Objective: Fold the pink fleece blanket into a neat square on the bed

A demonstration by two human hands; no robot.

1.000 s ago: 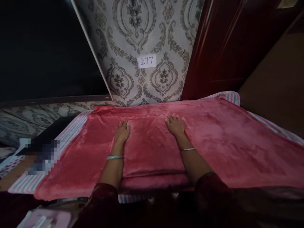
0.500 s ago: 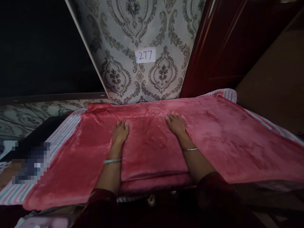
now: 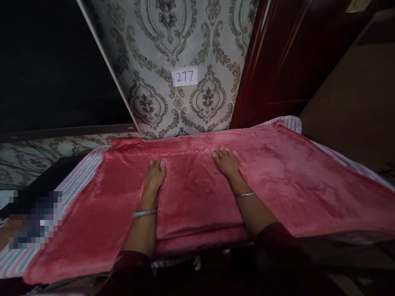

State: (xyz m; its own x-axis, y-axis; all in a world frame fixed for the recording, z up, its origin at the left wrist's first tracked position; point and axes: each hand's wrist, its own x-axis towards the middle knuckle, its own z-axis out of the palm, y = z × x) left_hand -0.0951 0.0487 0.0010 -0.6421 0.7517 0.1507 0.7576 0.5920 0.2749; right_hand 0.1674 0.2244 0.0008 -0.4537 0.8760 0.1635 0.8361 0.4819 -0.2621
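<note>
A plush red-pink blanket [image 3: 277, 185] is spread wide before me, with a folded section [image 3: 194, 193] of the same plush fabric in its middle. My left hand [image 3: 154, 174] lies palm down on the left edge of that section, fingers stretched toward the wall. On its far right edge rests my right hand [image 3: 226, 161], also flat with the fingers extended. Both palms touch the fabric and neither hand grips it. Each wrist wears a silver bangle. Striped cloth [image 3: 80, 176] shows along the left side, under the plush.
A large dark screen [image 3: 55, 61] stands at the left. Behind the blanket is patterned wallpaper [image 3: 148, 102] bearing a paper marked 277 [image 3: 185, 76]. A dark red door [image 3: 277, 61] and a brown panel [image 3: 354, 98] rise at the right. Part of the left side is pixelated.
The view has shifted slightly, so the wall and paper appear a little lower and to the left. Both hands stay flat in about the same spots on the blanket.
</note>
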